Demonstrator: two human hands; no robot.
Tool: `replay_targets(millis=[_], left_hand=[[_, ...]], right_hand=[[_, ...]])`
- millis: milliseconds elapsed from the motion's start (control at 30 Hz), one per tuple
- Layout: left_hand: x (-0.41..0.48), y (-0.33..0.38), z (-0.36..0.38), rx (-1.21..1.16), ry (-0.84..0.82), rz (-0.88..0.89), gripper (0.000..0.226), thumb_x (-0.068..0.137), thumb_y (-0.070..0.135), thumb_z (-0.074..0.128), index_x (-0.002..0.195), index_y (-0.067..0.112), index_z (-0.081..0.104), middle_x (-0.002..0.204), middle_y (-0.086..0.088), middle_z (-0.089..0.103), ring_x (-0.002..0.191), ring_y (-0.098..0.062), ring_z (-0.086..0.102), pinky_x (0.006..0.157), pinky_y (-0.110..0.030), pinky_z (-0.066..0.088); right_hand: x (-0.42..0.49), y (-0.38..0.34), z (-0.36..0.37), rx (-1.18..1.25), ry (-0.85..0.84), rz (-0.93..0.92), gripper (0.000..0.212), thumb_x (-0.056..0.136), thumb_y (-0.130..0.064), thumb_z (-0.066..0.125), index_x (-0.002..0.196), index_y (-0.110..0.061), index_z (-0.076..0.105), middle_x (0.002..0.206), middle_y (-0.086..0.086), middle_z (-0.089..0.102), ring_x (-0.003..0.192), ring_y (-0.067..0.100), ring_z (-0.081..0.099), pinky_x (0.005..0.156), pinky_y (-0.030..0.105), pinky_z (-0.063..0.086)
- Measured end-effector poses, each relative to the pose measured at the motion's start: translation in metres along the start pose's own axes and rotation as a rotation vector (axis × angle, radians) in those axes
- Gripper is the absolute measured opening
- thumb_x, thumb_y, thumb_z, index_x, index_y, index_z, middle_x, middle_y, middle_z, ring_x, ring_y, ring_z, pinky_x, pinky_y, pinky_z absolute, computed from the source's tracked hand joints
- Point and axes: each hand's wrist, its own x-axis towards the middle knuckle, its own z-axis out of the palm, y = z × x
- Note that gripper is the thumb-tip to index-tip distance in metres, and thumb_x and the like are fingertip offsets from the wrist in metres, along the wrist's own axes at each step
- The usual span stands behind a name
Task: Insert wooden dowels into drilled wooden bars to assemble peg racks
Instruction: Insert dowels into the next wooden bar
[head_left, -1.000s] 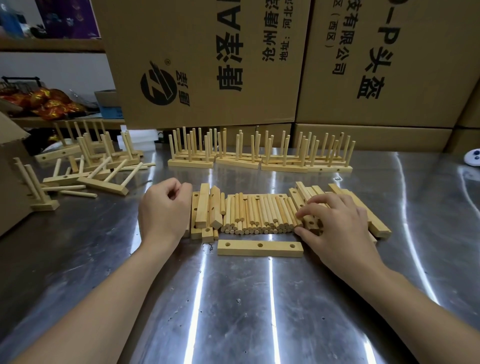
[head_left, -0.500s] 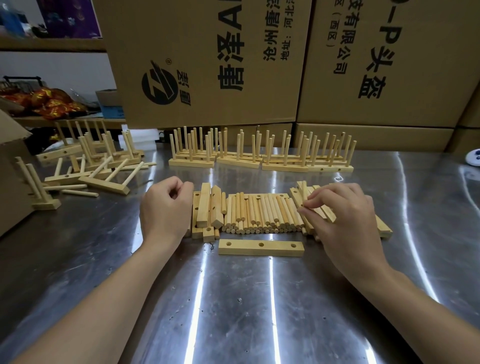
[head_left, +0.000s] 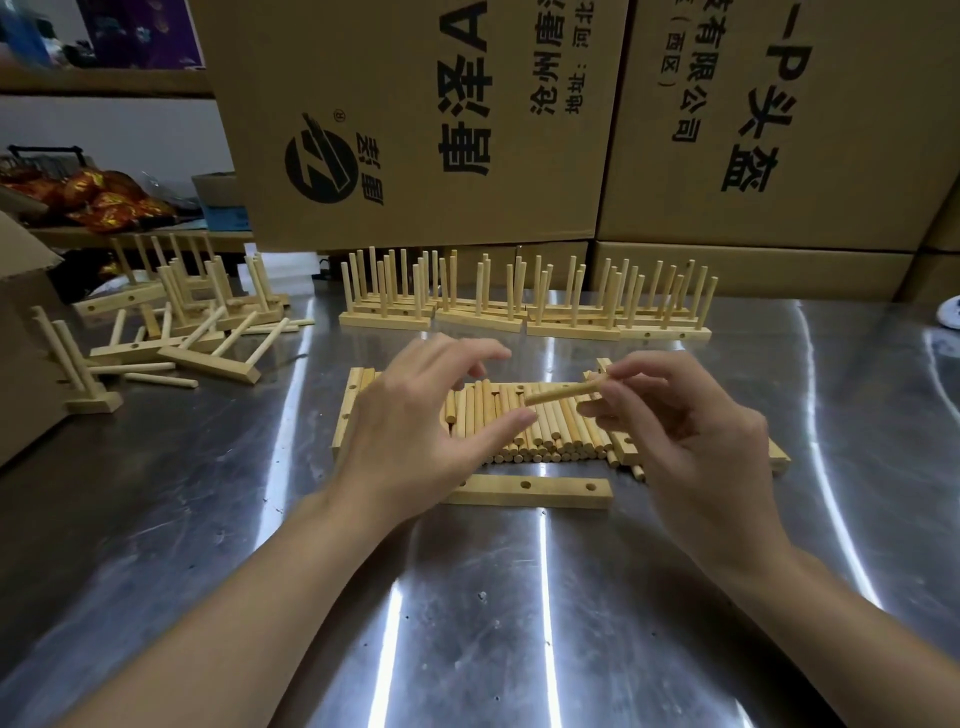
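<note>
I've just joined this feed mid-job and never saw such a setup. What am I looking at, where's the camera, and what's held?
There is no machine: these are a person's two bare hands, seen from one wide-angle camera worn on the head, looking forward and down. The right hand pinches a dowel, lifted above the dowel pile. The left hand is open, spread and holding nothing. Nearest the person, a drilled bar lies flat on the metal table, its visible holes empty. At the back, finished racks stand in a row before cardboard boxes; other racks lie tumbled at far left.
</note>
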Motion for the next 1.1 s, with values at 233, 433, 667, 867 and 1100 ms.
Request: replay_targets(millis=[233, 433, 667, 867, 1100], left_hand=[[0.0, 0.005, 0.004, 0.038, 0.009, 0.096, 0.024, 0.099, 0.045, 0.072, 0.114, 0.027, 0.078, 0.096, 0.016, 0.07, 0.088, -0.007, 0.056, 0.07, -0.03, 0.05], [0.0, 0.004, 0.001, 0.018, 0.049, 0.047, 0.022, 0.099, 0.037, 0.071, 0.115, 0.024, 0.079, 0.097, 0.014, 0.071, 0.089, -0.008, 0.059, 0.075, -0.029, 0.05], [0.001, 0.01, -0.001, -0.058, 0.094, -0.01, 0.027, 0.098, 0.032, 0.072, 0.122, 0.02, 0.078, 0.098, 0.013, 0.072, 0.089, -0.006, 0.061, 0.077, -0.021, 0.048], [0.002, 0.019, -0.002, -0.121, 0.119, -0.001, 0.02, 0.1, 0.034, 0.072, 0.113, 0.021, 0.079, 0.093, 0.014, 0.072, 0.087, -0.008, 0.063, 0.077, -0.02, 0.046], [0.002, 0.018, -0.001, -0.129, 0.098, -0.007, 0.018, 0.099, 0.033, 0.072, 0.111, 0.022, 0.078, 0.093, 0.014, 0.071, 0.086, -0.011, 0.064, 0.075, -0.027, 0.051]], right_hand=[[-0.004, -0.005, 0.005, 0.075, -0.055, 0.056, 0.015, 0.103, -0.023, 0.063, 0.113, -0.012, 0.061, 0.097, -0.006, 0.081, 0.09, 0.008, 0.08, 0.072, 0.033, 0.066], [-0.002, -0.001, 0.003, -0.061, -0.05, -0.011, 0.012, 0.098, -0.013, 0.073, 0.109, -0.012, 0.068, 0.095, -0.012, 0.075, 0.092, 0.005, 0.076, 0.072, 0.023, 0.062], [-0.002, 0.008, 0.003, -0.158, -0.082, 0.022, 0.013, 0.098, -0.019, 0.073, 0.111, -0.019, 0.073, 0.095, -0.016, 0.074, 0.092, 0.002, 0.073, 0.074, 0.015, 0.056], [0.0, 0.01, 0.002, -0.155, -0.08, 0.094, 0.025, 0.107, -0.032, 0.056, 0.095, -0.021, 0.074, 0.073, -0.015, 0.07, 0.069, 0.002, 0.067, 0.061, 0.006, 0.042], [0.0, 0.006, 0.002, -0.071, -0.055, 0.13, 0.026, 0.095, -0.022, 0.076, 0.12, -0.02, 0.07, 0.095, -0.014, 0.075, 0.089, 0.012, 0.075, 0.066, 0.039, 0.061]])
